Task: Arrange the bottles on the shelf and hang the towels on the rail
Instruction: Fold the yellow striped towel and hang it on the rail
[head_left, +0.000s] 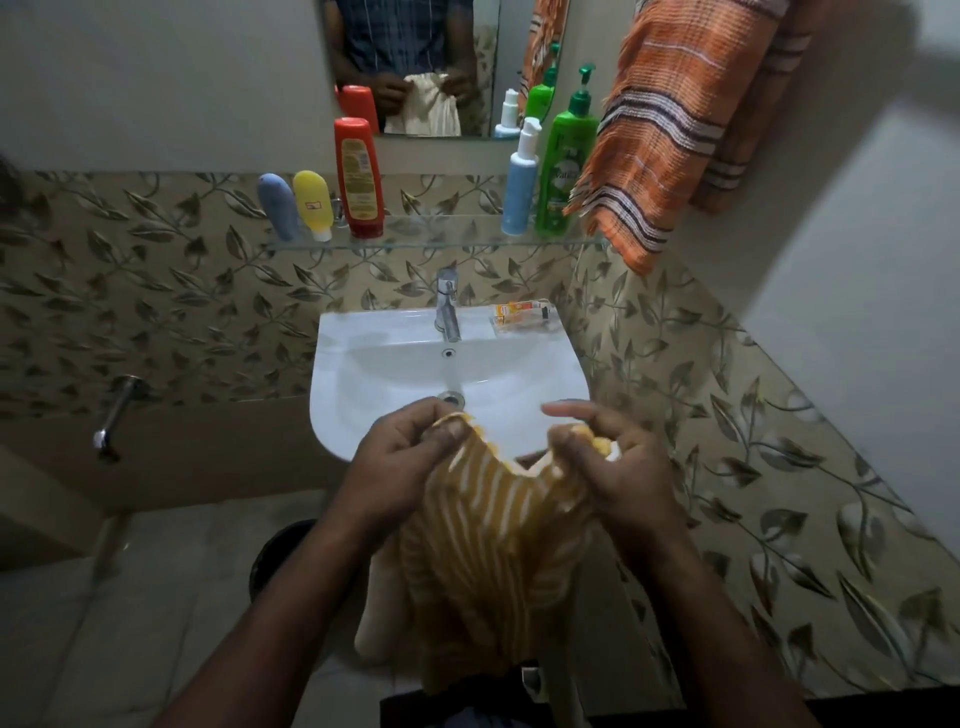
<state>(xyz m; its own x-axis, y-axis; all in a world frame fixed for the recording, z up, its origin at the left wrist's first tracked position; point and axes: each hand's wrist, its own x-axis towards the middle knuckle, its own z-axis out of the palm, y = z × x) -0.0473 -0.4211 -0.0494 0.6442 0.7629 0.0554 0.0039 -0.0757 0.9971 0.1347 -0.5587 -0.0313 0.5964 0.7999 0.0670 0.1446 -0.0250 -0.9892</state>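
A yellow towel with white stripes (483, 551) hangs in front of me over the sink's near edge. My left hand (400, 457) pinches its top edge on the left and my right hand (608, 457) grips the top edge on the right. An orange striped towel (660, 135) hangs at the upper right; its rail is out of view. On the glass shelf (441, 234) stand a grey-blue tube (278, 205), a yellow tube (313, 205) and a red bottle (358, 176) at the left, and a blue pump bottle (521, 179) and a green pump bottle (566, 156) at the right.
A white sink (363, 374) with a chrome tap (448, 309) sits below the shelf, and a small orange packet (522, 314) lies on its back right corner. A mirror (415, 67) hangs above. A wall spout (117, 415) juts out at the left. A dark bucket (280, 556) stands on the floor.
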